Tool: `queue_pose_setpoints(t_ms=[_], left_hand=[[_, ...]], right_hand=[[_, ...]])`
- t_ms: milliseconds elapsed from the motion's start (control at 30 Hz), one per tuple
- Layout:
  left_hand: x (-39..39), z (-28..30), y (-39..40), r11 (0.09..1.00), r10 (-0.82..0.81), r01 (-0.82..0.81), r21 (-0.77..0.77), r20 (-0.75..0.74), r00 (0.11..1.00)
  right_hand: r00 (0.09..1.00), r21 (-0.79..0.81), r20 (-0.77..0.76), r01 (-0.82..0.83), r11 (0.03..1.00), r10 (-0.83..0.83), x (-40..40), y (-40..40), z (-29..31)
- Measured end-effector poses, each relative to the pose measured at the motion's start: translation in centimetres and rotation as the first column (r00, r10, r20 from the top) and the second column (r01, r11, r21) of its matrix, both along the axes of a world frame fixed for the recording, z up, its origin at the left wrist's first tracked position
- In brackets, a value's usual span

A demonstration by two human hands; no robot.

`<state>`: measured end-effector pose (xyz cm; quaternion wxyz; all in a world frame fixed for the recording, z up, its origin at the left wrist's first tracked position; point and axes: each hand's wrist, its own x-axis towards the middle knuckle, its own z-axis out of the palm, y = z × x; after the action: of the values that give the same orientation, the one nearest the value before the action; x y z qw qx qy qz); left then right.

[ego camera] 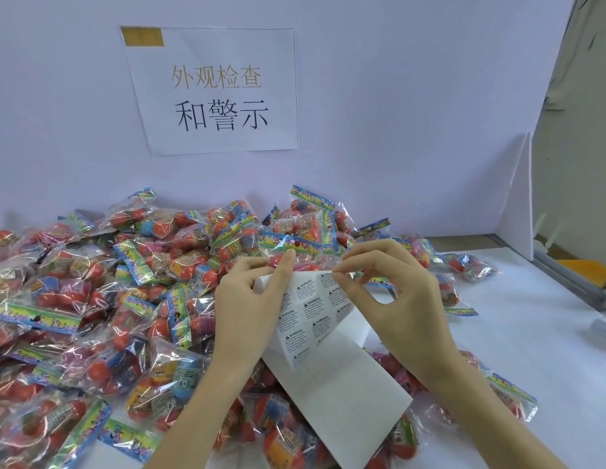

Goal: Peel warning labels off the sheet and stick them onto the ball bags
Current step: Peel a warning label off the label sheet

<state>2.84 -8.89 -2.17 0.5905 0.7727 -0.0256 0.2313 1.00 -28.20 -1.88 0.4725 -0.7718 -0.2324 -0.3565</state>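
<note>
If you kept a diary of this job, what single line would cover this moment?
step: peeling label | left hand: holds label sheet | right hand: pinches label at sheet's top edge | ball bags: heaped on table

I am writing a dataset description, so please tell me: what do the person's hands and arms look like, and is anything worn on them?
The left hand and right hand are both bare, with no gloves. No rings, watch or bracelet are visible. Both forearms are uncovered, with no sleeves in view. The fingernails look short and unpainted.
</note>
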Motion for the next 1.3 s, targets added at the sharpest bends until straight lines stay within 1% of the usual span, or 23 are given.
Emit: queue_pose_setpoints(t_ms=[100,167,233,300,367,433,500,600,667,800,933,1033,1167,1300], left_hand=[[0.1,0.2,0.0,1.0,0.01,-0.01,0.013,0.017,1.0],[0.0,0.3,0.1,1.0,0.001,-0.001,0.029,0.027,1.0],[-0.3,0.6,0.1,0.996,0.001,-0.008,0.094,0.08,0.997],[-0.7,1.0,0.1,0.993,-0.028,0.005,0.122,0.182,0.983],[-1.3,1.9,0.4,0.997,-0.064,0.048,0.062,0.282,0.957],[-1.7,2.7,0.9,0.995,-0.083,0.095,-0.022,0.313,0.946],[-1.8,3.1,1.3,0.99,-0.104,0.126,-0.068,0.267,0.958],[-1.9,3.0,1.1,0.975,-0.18,0.2,-0.094,0.186,0.966],[-2.0,2.8,0.8,0.966,-0.222,0.241,-0.095,0.173,0.96],[-1.7,2.4,0.5,0.937,-0.326,0.341,-0.073,0.169,0.93],[-1.4,1.7,-0.1,0.935,-0.355,0.354,0.038,0.163,0.921],[-1.2,1.3,-0.2,0.931,-0.365,0.356,0.082,0.16,0.917],[-1.2,1.2,-0.1,0.932,-0.355,0.336,0.132,0.161,0.921],[-1.4,1.1,-0.1,0.908,-0.404,0.379,0.181,0.134,0.905]], right_hand=[[0.986,0.148,-0.07,-0.138,0.979,0.15,-0.1,-0.1,0.3],[0.95,0.313,-0.133,-0.23,0.921,0.283,-0.3,-0.3,0.8],[0.913,0.486,-0.177,-0.243,0.84,0.366,-0.2,-0.7,1.3],[0.888,0.563,-0.228,-0.213,0.798,0.399,0.1,-1.5,1.5],[0.871,0.578,-0.256,-0.209,0.789,0.419,0.3,-1.8,1.7],[0.856,0.576,-0.263,-0.232,0.784,0.446,0.2,-1.6,1.7],[0.826,0.548,-0.269,-0.291,0.784,0.495,-0.1,-1.2,1.6],[0.744,0.468,-0.355,-0.382,0.797,0.566,-0.5,-0.8,1.7],[0.728,0.44,-0.397,-0.384,0.812,0.559,-0.8,-0.6,1.8],[0.799,0.442,-0.389,-0.276,0.853,0.459,-0.8,0.0,1.4],[0.851,0.446,-0.381,-0.174,0.878,0.362,-0.7,0.3,0.9],[0.855,0.453,-0.396,-0.135,0.881,0.335,-0.7,0.7,0.5],[0.899,0.447,-0.368,-0.051,0.893,0.236,-0.5,0.6,0.5],[0.895,0.458,-0.37,-0.058,0.887,0.249,-0.5,0.6,0.6]])
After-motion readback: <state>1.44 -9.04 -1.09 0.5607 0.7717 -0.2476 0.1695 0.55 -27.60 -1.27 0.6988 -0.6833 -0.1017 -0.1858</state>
